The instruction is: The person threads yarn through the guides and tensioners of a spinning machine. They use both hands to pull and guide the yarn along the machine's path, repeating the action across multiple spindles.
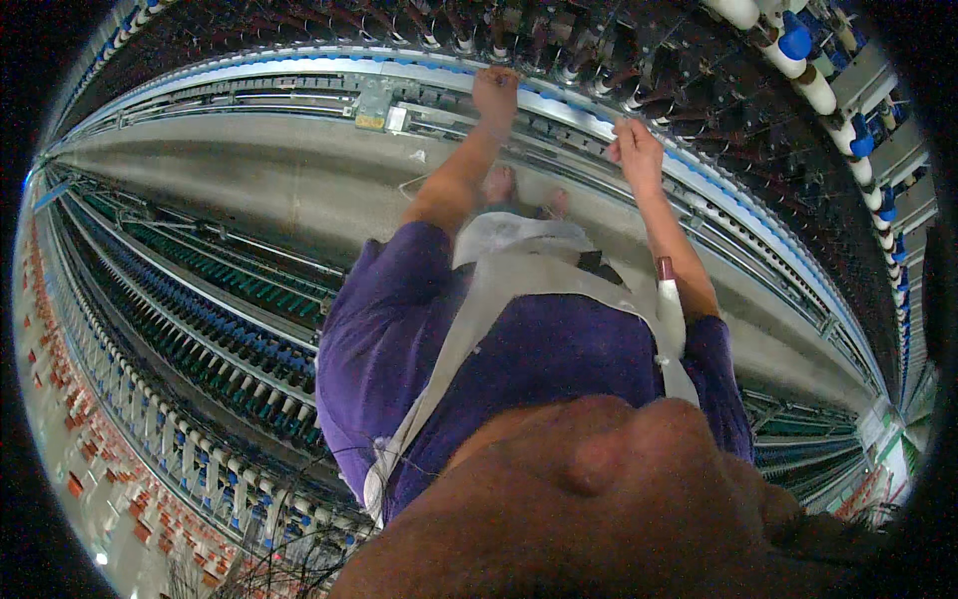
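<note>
In the head view, a long spinning frame curves across the far side, with a pale rail with a blue edge (299,66) in front of a row of spindles (464,42). My left hand (496,92) reaches over this rail, its fingers curled in by the spindles. To its right, my right hand (639,150) is raised at the rail's near edge, with thumb and fingers pinched together. Anything in either hand is too small to make out. A white bobbin with a brown tip (668,295) rests upright against my apron strap, near my right arm.
White and blue bobbins (818,92) hang in a line at upper right. A grey box (373,103) is fixed along the rail. The concrete aisle (249,165) runs between this frame and another long machine (225,329) behind me at left.
</note>
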The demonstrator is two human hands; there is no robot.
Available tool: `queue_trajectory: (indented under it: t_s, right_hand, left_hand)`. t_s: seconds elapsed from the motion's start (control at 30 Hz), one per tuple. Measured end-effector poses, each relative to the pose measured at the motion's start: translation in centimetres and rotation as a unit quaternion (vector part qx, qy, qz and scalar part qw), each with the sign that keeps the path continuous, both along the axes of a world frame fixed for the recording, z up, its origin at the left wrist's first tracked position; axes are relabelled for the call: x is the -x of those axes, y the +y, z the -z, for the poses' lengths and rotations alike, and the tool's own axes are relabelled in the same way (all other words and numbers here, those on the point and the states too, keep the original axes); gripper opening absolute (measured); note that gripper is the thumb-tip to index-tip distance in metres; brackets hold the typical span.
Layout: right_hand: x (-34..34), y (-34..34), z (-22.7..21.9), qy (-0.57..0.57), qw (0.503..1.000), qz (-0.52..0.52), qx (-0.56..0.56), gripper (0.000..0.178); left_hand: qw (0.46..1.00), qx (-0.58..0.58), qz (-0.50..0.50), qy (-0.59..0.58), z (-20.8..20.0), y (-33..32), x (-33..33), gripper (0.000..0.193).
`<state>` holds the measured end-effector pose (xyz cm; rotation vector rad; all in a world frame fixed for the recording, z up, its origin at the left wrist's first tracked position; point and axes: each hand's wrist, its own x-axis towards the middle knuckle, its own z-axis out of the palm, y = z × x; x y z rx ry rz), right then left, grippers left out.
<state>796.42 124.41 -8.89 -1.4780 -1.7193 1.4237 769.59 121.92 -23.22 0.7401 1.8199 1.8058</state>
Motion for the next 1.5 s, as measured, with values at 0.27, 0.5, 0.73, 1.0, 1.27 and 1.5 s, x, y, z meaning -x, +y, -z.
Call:
queue_trajectory:
  t_s: [0.27, 0.5, 0.73, 1.0, 1.27, 1.5]
  right_hand:
    - [-4.9, 3.8, 9.4, -0.026, 0.997, 0.071, 0.031, 0.022]
    - [-5.5, 1.5, 5.7, 0.036, 0.995, 0.07, 0.056, 0.02]
    - [-2.5, -1.2, 1.0, -0.066, 0.981, -0.052, -0.172, 0.022]
    - [1.3, -1.1, 2.8, -0.081, 0.966, -0.089, -0.227, 0.024]
    - [2.9, -0.9, 3.0, -0.107, 0.98, -0.029, -0.168, 0.028]
    - [0.4, -1.8, -0.5, -0.099, 0.979, 0.021, -0.176, 0.027]
  left_hand:
    - [0.962, 0.142, -0.228, 0.053, 2.1, 3.9, -5.6, 0.009]
    - [0.764, -0.032, -0.246, -0.595, 0.0, 6.0, -3.4, 0.011]
    - [0.846, -0.066, -0.048, -0.527, -8.1, 5.2, -2.6, 0.015]
    - [0.931, -0.044, 0.012, -0.363, -14.0, 5.2, -1.7, 0.01]
    - [0.99, -0.097, 0.015, -0.099, -12.2, 3.9, -2.7, 0.01]
    - [0.829, -0.015, -0.068, -0.555, -5.9, 3.2, -3.1, 0.008]
